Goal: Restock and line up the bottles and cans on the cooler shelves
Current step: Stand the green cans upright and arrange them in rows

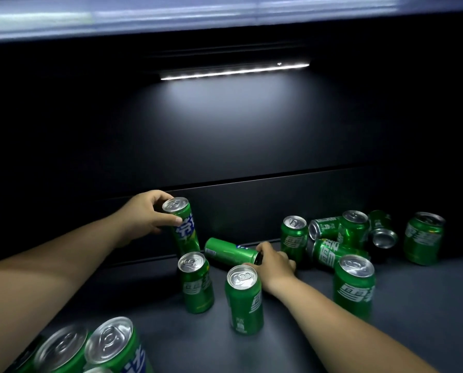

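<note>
**A:** Starting at our fingertips: left hand (147, 214) has thumb and fingers wrapped round the upper part of a tall green can (183, 227), and that can is tilted, its base down near the back wall (252, 200) of the shelf. Right hand (274, 265) is curled over the end of a can lying on its side (229, 251). Looks like a hold, though we can't see the fingers on the far side.

**B:** Yeah, and that's where we think it gets dicey. The lying can sits right between two upright ones, the short can (196, 282) in front of the tilted one and the near can (244, 298) touching our right wrist area. Swing it upright too fast and we'd guess one of those tips over.

**A:** Same worry on the left. The tilted can's base is just beside the short can's top, so a sloppy set-down could knock it.

**B:** Then there's the pile on the right (340, 238): a few upright, a few on their sides, all crammed together. Round cans on a smooth shelf floor (426, 305) will roll if we bump them with an elbow.

**A:** The lone can far right (424, 238) looks dented at the rim, hard to be sure in this dim light.

**B:** And the bunch at bottom left (85, 348) sits right under our left forearm. Pull back carelessly and those go too, we reckon.
</note>
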The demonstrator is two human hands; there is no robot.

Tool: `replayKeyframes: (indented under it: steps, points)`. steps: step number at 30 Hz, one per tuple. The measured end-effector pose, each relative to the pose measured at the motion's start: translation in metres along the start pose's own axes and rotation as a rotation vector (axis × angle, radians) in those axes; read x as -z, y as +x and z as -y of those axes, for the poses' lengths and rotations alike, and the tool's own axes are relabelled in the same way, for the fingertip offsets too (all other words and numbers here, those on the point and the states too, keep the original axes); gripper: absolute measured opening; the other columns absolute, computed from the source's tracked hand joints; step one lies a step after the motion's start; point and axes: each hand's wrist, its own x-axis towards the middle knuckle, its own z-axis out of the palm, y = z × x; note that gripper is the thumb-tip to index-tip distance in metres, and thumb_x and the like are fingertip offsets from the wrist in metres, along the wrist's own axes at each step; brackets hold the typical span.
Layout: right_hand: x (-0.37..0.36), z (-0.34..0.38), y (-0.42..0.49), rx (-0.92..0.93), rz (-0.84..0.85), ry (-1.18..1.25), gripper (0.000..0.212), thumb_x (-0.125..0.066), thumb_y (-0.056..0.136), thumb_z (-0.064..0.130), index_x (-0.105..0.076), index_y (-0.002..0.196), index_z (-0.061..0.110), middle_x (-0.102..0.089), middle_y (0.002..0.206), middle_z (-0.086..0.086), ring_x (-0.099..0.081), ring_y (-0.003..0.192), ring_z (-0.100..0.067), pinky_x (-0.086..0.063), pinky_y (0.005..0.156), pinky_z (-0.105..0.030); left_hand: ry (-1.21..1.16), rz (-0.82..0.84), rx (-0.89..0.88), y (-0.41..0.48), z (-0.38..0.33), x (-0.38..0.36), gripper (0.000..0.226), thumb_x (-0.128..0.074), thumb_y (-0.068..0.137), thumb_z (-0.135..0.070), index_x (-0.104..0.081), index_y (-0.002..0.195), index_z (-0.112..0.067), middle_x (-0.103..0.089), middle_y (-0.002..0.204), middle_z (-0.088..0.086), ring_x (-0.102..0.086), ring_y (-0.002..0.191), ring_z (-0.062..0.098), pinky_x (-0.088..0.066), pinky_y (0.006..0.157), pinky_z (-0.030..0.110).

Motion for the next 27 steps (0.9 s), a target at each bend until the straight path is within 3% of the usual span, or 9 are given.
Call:
replayKeyframes:
  steps: [4,8,12,15,17,19,21,23,27]
  points:
    - [0.005,0.0,-0.008,0.033,-0.014,0.346,0.045,-0.083,0.073,0.026,-0.056,0.109,0.028,-0.067,0.112,0.001,-0.064,0.098,-0.018,-0.052,0.092,-0.035,-0.028,-0.023,-0.045,-0.008,-0.008,0.002,0.041,-0.086,0.073,-0.009,-0.066,0.107,-0.02,-0.074,0.103,0.006,-0.071,0.099,0.027,-0.059,0.081,0.049]
    - [0.027,0.004,-0.015,0.119,-0.154,0.498,0.058,-0.086,0.068,0.003,-0.061,0.115,0.027,-0.06,0.119,0.0,-0.06,0.107,-0.016,-0.047,0.098,-0.027,-0.113,-0.036,-0.077,-0.017,-0.02,0.002,0.042,-0.085,0.073,-0.005,-0.066,0.108,-0.018,-0.075,0.1,0.007,-0.071,0.101,0.029,-0.059,0.086,0.052]
    - [0.062,0.005,-0.033,0.225,-0.224,0.499,0.056,-0.081,0.07,-0.006,-0.065,0.117,0.018,-0.053,0.119,0.002,-0.054,0.106,-0.012,-0.038,0.092,-0.014,-0.181,-0.031,-0.125,-0.038,-0.045,-0.005,0.047,-0.084,0.072,0.001,-0.064,0.112,-0.014,-0.073,0.104,0.01,-0.07,0.095,0.023,-0.057,0.09,0.053]
    - [0.094,0.003,-0.055,0.27,-0.317,0.565,0.056,-0.082,0.069,-0.007,-0.063,0.11,0.025,-0.051,0.119,0.001,-0.057,0.101,-0.013,-0.042,0.087,-0.014,-0.216,-0.032,-0.175,-0.058,-0.07,-0.007,0.058,-0.091,0.061,-0.011,-0.063,0.113,-0.013,-0.074,0.104,0.01,-0.071,0.097,0.024,-0.057,0.09,0.056]
    - [0.12,0.0,-0.075,0.33,-0.35,0.618,0.057,-0.079,0.072,-0.008,-0.062,0.111,0.03,-0.05,0.12,0.0,-0.057,0.095,-0.006,-0.042,0.084,-0.004,-0.234,-0.039,-0.204,-0.073,-0.088,-0.01,0.065,-0.091,0.052,-0.024,-0.064,0.111,-0.015,-0.075,0.101,0.007,-0.072,0.096,0.024,-0.055,0.089,0.058]
    - [0.151,0.001,-0.098,0.407,-0.329,0.642,0.06,-0.073,0.076,-0.01,-0.063,0.118,0.031,-0.048,0.12,-0.001,-0.054,0.094,0.003,-0.04,0.078,0.002,-0.254,-0.061,-0.23,-0.088,-0.105,-0.016,0.057,-0.091,0.055,-0.019,-0.064,0.106,-0.018,-0.074,0.094,0.001,-0.071,0.092,0.022,-0.056,0.089,0.058]
    - [0.18,0.0,-0.119,0.464,-0.257,0.64,0.059,-0.068,0.079,-0.012,-0.064,0.12,0.03,-0.046,0.123,-0.002,-0.055,0.1,-0.001,-0.053,0.072,-0.009,-0.266,-0.071,-0.244,-0.107,-0.121,-0.025,0.055,-0.091,0.052,-0.021,-0.065,0.101,-0.022,-0.073,0.089,-0.003,-0.07,0.088,0.018,-0.059,0.086,0.053]
    - [0.2,-0.005,-0.136,0.485,-0.17,0.606,0.058,-0.067,0.077,-0.014,-0.067,0.111,0.033,-0.045,0.124,-0.003,-0.059,0.104,-0.01,-0.061,0.065,-0.025,-0.262,-0.072,-0.239,-0.128,-0.133,-0.037,0.065,-0.088,0.043,-0.035,-0.066,0.102,-0.022,-0.072,0.092,0.0,-0.069,0.088,0.017,-0.059,0.083,0.048]
    - [0.22,-0.031,-0.167,0.507,-0.081,0.415,0.061,-0.069,0.064,-0.01,-0.065,0.096,0.042,-0.045,0.113,0.007,-0.058,0.104,-0.017,-0.064,0.069,-0.041,-0.234,-0.056,-0.199,-0.168,-0.141,-0.067,0.068,-0.089,0.044,-0.037,-0.067,0.106,-0.02,-0.073,0.093,0.004,-0.071,0.088,0.019,-0.06,0.081,0.045]
